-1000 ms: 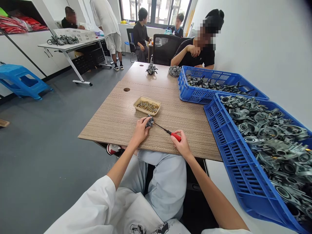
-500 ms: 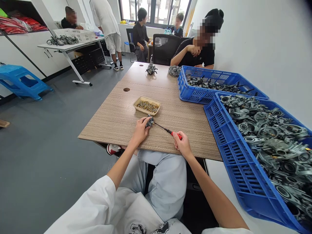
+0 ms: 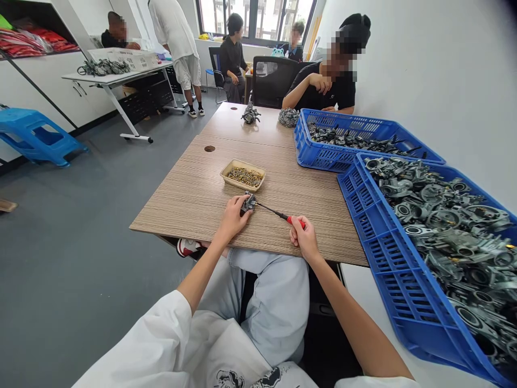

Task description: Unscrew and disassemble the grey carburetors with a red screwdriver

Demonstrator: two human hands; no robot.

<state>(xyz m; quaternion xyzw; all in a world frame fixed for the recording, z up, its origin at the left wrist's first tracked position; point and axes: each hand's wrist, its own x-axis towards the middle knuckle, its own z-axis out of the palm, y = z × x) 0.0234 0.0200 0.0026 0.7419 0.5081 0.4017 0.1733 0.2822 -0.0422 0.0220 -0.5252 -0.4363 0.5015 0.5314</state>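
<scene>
My left hand point(image 3: 235, 216) is closed around a small grey metal casting point(image 3: 249, 203), holding it on the wood-grain table point(image 3: 181, 199). Fingers hide part of the casting. In my right hand point(image 3: 304, 237) is a screwdriver point(image 3: 278, 214) with a red and black handle and a long dark shaft. Its tip meets the right side of the casting; a brassy bit shows there, too small to make out. Just beyond my left hand stands a cream tray point(image 3: 243, 184) of small brass-coloured and grey screws or pins.
Blue crates point(image 3: 374, 258) heaped with metal castings line the right side, one partly behind the other. A metal assembly point(image 3: 251, 114) stands at the table's far end. Across the table sits a person point(image 3: 323, 86) in black. A blue stool point(image 3: 36, 134) is at far left.
My right hand and the screwdriver handle have shifted slightly to the right. The casting has turned a little in my left hand. The tray and crates stay put.
</scene>
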